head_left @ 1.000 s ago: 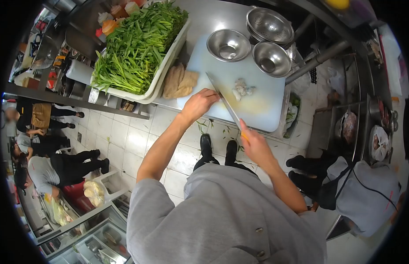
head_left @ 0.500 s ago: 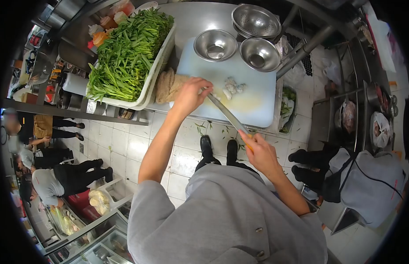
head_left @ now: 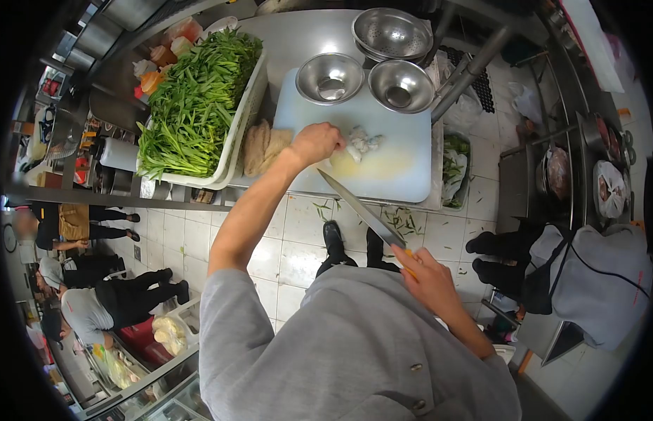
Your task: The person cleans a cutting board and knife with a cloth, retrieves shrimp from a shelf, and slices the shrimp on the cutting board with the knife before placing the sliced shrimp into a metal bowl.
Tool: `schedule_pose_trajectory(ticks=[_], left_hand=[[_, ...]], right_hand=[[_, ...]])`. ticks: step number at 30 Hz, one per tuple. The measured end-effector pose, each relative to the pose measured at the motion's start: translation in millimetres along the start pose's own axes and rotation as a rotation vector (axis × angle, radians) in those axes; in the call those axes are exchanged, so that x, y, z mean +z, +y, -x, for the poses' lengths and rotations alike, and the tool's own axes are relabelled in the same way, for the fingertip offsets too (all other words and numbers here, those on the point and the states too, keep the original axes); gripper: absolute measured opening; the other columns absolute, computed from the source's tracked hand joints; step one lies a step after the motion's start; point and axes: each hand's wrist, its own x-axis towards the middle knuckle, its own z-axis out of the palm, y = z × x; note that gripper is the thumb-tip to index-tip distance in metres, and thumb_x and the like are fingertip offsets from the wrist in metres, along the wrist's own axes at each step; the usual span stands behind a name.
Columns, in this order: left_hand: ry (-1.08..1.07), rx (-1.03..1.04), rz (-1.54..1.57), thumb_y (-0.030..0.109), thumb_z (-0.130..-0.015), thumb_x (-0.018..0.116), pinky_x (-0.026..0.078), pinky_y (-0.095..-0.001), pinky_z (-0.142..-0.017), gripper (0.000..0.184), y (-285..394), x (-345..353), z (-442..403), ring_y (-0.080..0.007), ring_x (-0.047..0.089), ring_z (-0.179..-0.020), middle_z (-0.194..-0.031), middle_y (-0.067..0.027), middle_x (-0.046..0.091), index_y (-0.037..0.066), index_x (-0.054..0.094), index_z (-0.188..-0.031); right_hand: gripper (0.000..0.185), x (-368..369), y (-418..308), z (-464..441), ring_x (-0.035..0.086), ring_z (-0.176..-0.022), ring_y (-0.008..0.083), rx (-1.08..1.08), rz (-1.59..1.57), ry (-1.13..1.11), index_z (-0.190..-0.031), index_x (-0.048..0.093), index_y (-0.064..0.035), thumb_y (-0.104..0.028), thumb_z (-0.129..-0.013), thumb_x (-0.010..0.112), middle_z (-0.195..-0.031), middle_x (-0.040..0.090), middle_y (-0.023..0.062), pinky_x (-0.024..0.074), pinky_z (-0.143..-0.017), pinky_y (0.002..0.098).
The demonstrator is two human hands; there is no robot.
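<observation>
The right hand (head_left: pixel 432 281) was wrapped round the handle of the knife (head_left: pixel 363 209), its blade pointing to ten or eleven o'clock, tip near the left wrist. The left hand (head_left: pixel 317 144) had curled fingers, their contents impossible to tell. At its three o'clock, pale pieces (head_left: pixel 363 143) lay on the cutting board (head_left: pixel 404 151). A careless swing or reach seemed able to nick that wrist; slick pieces might have skidded.
</observation>
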Motion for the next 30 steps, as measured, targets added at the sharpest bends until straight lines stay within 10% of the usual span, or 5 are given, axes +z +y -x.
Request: schedule_pose_trajectory(ticks=[10, 17, 27, 30], left_hand=[[-0.083, -0.133, 0.385, 0.020, -0.078, 0.080, 0.051, -0.0350, -0.081, 0.025, 18.5, 4.3, -6.6, -0.0257, 0.065, -0.086, -0.088, -0.0111, 0.068, 0.003, 0.068, -0.092], [0.053, -0.169, 0.860, 0.012, -0.083, 0.078, 0.048, -0.0267, -0.081, 0.018, 24.4, -66.8, 46.3, -0.0112, 0.061, -0.088, -0.093, -0.0016, 0.067, 0.005, 0.067, -0.095], [-0.060, -0.167, 0.648, 0.017, -0.083, 0.078, 0.053, -0.0345, -0.082, 0.025, -2.3, -19.2, 63.0, -0.0237, 0.067, -0.091, -0.098, -0.0106, 0.071, 0.005, 0.071, -0.103], [0.304, -0.233, 0.373, 0.014, -0.084, 0.076, 0.052, -0.0340, -0.084, 0.022, 11.1, 4.2, 63.3, -0.0255, 0.067, -0.095, -0.101, -0.0093, 0.069, 0.005, 0.071, -0.103]], right_hand=[[0.054, -55.1, 48.7, 97.1, 0.057, -0.076, 0.0212, 0.279, -0.449, -0.028, -0.137, 0.058, -0.0095, -0.004, -0.085, 0.069, -0.090, 0.062, 0.0110, 0.0476, -0.075, 0.0291], [0.056, -25.3, 35.5, 34.2, 0.062, -0.082, 0.0244, 0.082, -0.421, 0.053, -0.141, 0.053, -0.0089, -0.004, -0.087, 0.067, -0.094, 0.065, 0.0139, 0.0488, -0.078, 0.0314], [0.055, 32.7, 24.4, -45.7, 0.064, -0.091, 0.0379, -0.026, -0.390, 0.078, -0.145, 0.046, -0.0084, -0.007, -0.091, 0.061, -0.102, 0.065, 0.0223, 0.0502, -0.082, 0.0421], [0.057, 22.7, 20.3, -47.4, 0.065, -0.090, 0.0399, -0.037, -0.313, 0.043, -0.147, 0.044, -0.0096, -0.008, -0.092, 0.060, -0.101, 0.065, 0.0229, 0.0506, -0.081, 0.0449]])
